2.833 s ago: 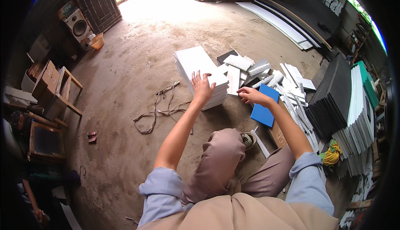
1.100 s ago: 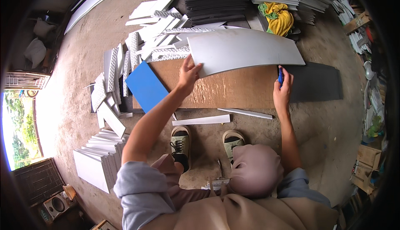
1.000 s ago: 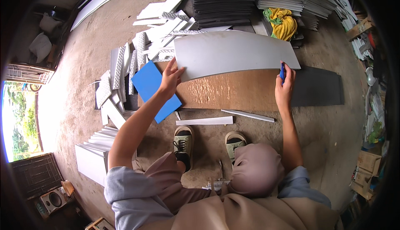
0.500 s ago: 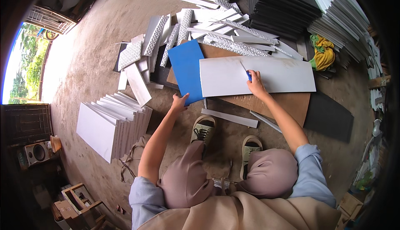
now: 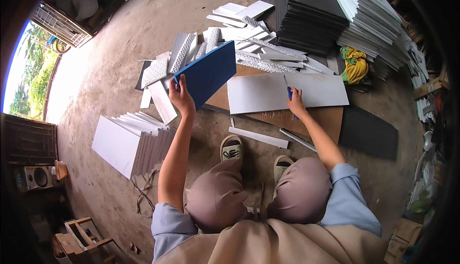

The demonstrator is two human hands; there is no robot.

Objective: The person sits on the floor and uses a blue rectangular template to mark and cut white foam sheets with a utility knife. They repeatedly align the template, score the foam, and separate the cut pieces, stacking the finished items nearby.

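The blue panel (image 5: 213, 72) is in the fingers of the left hand (image 5: 182, 100), gripped at its left corner and near edge. It is tilted, its far long edge showing its thickness, and the rest of it extends away to the right of the hand. Whether its lowest corner touches anything is not clear.

To its right, the white panel (image 5: 254, 94) lies flat on a brown board (image 5: 330, 120). Over it, the fingers of the right hand (image 5: 296, 103) are closed around a blue-handled knife (image 5: 289, 93), its thin blade pointing away from the person; I cannot tell whether the tip touches the panel.

A dark sheet (image 5: 369, 134) sits at the board's right end. Two narrow white strips (image 5: 261, 137) lie on the floor (image 5: 211, 134) between board and shoes (image 5: 232, 149). Beyond the board are white offcuts (image 5: 282, 57), a yellow-green cloth (image 5: 355, 68), and stacks of black sheets (image 5: 311, 20) and white sheets (image 5: 371, 34). Left of the left forearm, white panels stand in a leaning row (image 5: 117, 144).
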